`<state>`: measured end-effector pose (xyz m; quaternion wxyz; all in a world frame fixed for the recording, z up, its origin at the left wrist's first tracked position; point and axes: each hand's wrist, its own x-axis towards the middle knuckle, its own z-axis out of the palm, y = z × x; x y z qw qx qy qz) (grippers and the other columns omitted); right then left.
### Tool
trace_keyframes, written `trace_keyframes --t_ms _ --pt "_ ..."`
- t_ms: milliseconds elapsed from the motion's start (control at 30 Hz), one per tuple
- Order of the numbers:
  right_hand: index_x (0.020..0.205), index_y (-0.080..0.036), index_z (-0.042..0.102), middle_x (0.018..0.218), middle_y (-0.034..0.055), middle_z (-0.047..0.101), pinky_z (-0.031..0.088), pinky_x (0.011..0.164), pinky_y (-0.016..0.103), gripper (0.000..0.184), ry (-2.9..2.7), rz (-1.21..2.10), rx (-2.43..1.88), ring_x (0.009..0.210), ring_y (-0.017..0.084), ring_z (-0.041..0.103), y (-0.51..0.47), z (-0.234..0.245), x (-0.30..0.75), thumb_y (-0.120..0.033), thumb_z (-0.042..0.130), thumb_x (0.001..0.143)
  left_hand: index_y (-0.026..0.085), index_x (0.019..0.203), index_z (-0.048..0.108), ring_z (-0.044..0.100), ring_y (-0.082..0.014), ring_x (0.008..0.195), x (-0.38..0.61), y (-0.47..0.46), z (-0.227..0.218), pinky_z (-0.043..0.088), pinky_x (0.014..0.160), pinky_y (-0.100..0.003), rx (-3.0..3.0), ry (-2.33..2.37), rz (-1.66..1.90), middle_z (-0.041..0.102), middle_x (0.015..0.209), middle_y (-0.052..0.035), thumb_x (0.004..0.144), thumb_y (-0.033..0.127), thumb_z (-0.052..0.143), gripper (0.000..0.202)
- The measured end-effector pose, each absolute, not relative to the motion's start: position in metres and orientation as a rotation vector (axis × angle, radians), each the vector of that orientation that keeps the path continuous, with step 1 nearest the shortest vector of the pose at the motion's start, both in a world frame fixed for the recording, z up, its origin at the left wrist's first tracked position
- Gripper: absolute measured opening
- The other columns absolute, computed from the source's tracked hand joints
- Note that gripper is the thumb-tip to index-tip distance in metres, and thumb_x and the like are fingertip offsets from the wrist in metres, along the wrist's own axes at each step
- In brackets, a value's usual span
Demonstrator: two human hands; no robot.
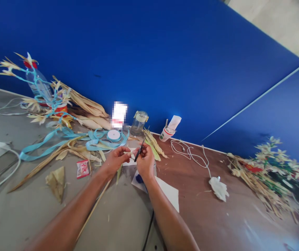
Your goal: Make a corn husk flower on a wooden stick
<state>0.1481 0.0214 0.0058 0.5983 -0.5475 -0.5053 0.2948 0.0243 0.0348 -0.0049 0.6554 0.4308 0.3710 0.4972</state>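
Observation:
My left hand (116, 158) is closed in a pinch on a small pale strip of dried husk (129, 153) held over the table. My right hand (146, 161) is closed around dark scissors (140, 148), whose thin blades point up and away and meet the strip. Both hands touch each other above a white sheet of paper (169, 191). A long dried stem (97, 204) runs under my left forearm.
Light blue ribbon (60, 137) and its spool (113, 135) lie among dried husks (86, 108). A glass jar (139, 122), a paper cup (167, 133), a white cable (191, 153) and husk flowers (275, 167) stand along the blue partition (165, 52). A plastic bottle (38, 83) is far left.

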Motion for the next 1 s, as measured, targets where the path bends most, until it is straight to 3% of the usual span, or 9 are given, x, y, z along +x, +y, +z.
trace_keyframes --t_ms 67,200,533,733,1000 --pt "0.105 -0.014 0.055 0.083 0.0047 0.068 0.053 0.066 0.029 0.038 -1.12 0.637 -1.275 0.071 0.016 0.065 0.021 0.005 0.146 -0.028 0.059 0.07 0.017 0.081 0.064 0.055 -0.0104 0.059 0.027 0.033 -0.008 0.045 0.063 -0.026 0.868 0.773 1.121 0.063 0.068 0.0007 0.061 0.035 0.079 0.031" --pt "0.104 -0.015 0.054 0.083 0.0047 0.067 0.053 0.067 0.029 0.037 -1.084 0.609 -1.27 0.071 0.016 0.064 0.019 0.004 0.14 -0.027 0.058 0.07 0.015 0.071 0.062 0.055 -0.0089 0.061 0.03 0.033 -0.012 0.046 0.064 -0.023 0.738 0.722 1.165 0.062 0.068 0.0009 0.058 0.032 0.082 0.029" --pt "0.106 -0.016 0.052 0.081 0.0035 0.066 0.053 0.066 0.028 0.037 -1.158 0.8 -1.276 0.073 0.016 0.064 0.016 0.005 0.136 -0.026 0.057 0.07 0.014 0.063 0.058 0.051 -0.0066 0.056 0.022 0.036 0.0 0.044 0.06 -0.022 0.656 0.738 1.281 0.059 0.068 0.0017 0.056 0.029 0.082 0.029" --pt "0.102 -0.018 0.057 0.082 0.0025 0.067 0.05 0.065 0.027 0.038 -1.406 0.952 -1.325 0.069 0.015 0.062 0.013 0.008 0.141 -0.028 0.065 0.066 0.015 0.068 0.059 0.05 -0.0071 0.054 0.014 0.045 -0.003 0.04 0.057 -0.022 0.785 0.882 1.429 0.058 0.065 0.0032 0.058 0.032 0.079 0.028" --pt "0.1 -0.02 0.061 0.068 -0.0027 0.062 0.043 0.058 0.024 0.03 -1.688 0.855 -1.479 0.06 0.013 0.056 0.003 0.01 0.135 -0.026 0.061 0.071 0.016 0.075 0.058 0.05 -0.0076 0.055 0.01 0.048 -0.009 0.038 0.056 -0.021 0.818 0.942 1.575 0.056 0.062 0.0046 0.067 0.033 0.074 0.024"
